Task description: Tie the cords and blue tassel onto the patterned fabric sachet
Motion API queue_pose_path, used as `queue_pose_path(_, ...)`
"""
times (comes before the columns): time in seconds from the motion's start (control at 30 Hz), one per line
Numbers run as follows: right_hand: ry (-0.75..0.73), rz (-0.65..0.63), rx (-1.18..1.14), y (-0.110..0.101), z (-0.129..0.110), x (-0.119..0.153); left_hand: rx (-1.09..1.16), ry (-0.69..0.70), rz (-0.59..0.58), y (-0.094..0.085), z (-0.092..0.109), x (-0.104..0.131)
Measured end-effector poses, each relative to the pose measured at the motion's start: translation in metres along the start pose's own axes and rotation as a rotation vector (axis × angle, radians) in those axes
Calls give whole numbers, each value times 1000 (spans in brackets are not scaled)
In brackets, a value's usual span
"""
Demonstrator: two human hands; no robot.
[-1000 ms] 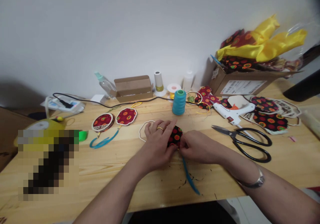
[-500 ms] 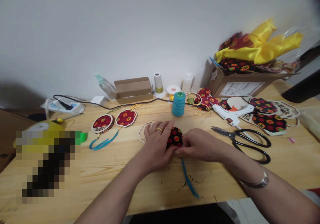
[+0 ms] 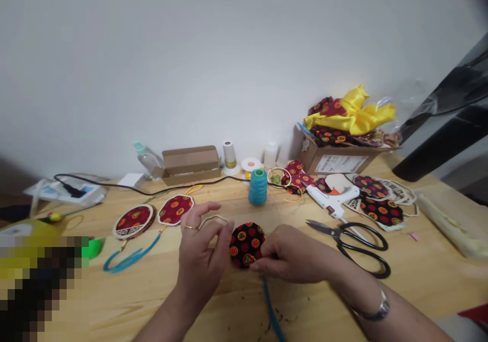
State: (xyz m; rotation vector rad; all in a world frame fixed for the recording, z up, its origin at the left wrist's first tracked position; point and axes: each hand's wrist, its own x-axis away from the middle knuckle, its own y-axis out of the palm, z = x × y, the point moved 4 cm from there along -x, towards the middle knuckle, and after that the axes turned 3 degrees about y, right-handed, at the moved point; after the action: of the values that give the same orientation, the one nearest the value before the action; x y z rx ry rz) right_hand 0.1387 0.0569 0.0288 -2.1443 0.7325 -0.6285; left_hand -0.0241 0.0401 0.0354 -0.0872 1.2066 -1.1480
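Over the table (image 3: 122,291), our right hand (image 3: 295,253) pinches the near-right edge of a black patterned disc (image 3: 244,244), our left hand (image 3: 204,253) curled at its left, grip unclear.

right hand (image 3: 292,253) covers right edge of patterned disc (image 3: 244,245). blue tassel (image 3: 269,301) cut off by lower edge. label (image 3: 340,163) print too small to read. yellow object (image 3: 48,228) partly masked by pixelation.
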Motion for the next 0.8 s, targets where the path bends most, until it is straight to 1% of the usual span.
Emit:
queue_pose_path(0.1,76,73,89,-9,4,3,21,3,10,0,0,0)
queue_pose_path(0.17,88,105,121,-16,6,6,38,-6,23,1,0,1)
queue_pose_path(0.23,84,110,136,-21,9,10,55,-21,44,1,-1,2)
queue_pose_path(0.3,110,101,158,-27,17,12,65,-24,50,2,-2,3)
queue_pose_path(0.4,198,114,198,-41,38,12,75,-24,58,3,-2,4)
queue_pose_path(0.47,238,140,216,-54,54,9,81,-25,67,2,-2,6)
queue_pose_path(0.57,335,273,229,-80,75,4,89,-30,89,0,-1,6)
queue_pose_path(0.63,376,336,222,-93,84,-1,95,-38,115,-1,-1,6)
queue_pose_path(0.7,382,372,220,-102,88,-8,86,-49,142,-2,-1,5)
queue_pose_path(0.8,362,415,216,-105,88,-20,64,-76,162,-4,-1,4)
